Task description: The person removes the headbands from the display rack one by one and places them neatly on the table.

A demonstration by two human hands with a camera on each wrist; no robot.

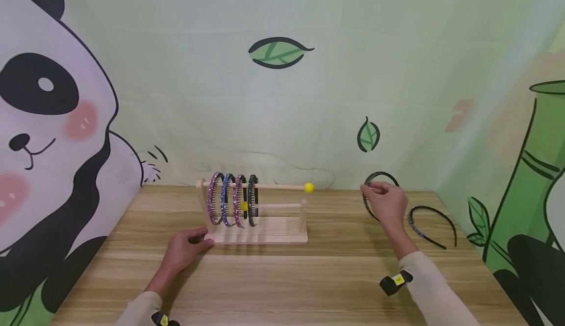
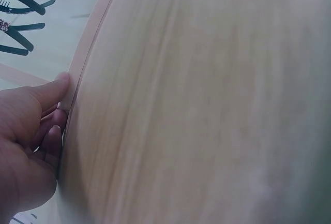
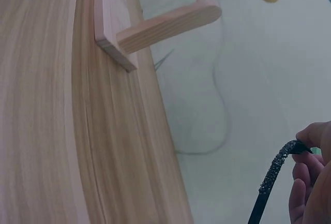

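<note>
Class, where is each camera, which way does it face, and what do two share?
Head: on the head, facing forward and down at the table and wooden rack; left grip, right grip and sleeves show.
Left wrist: on that wrist, facing table and rack edge; only the left grip shows.
Right wrist: on that wrist, facing table, rack and backdrop; only the right grip shows.
Shared: head and right wrist both show the held headband and a yellow ball.

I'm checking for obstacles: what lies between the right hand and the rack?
Nothing: the head view shows a bare stretch between the right hand and the rack.
</note>
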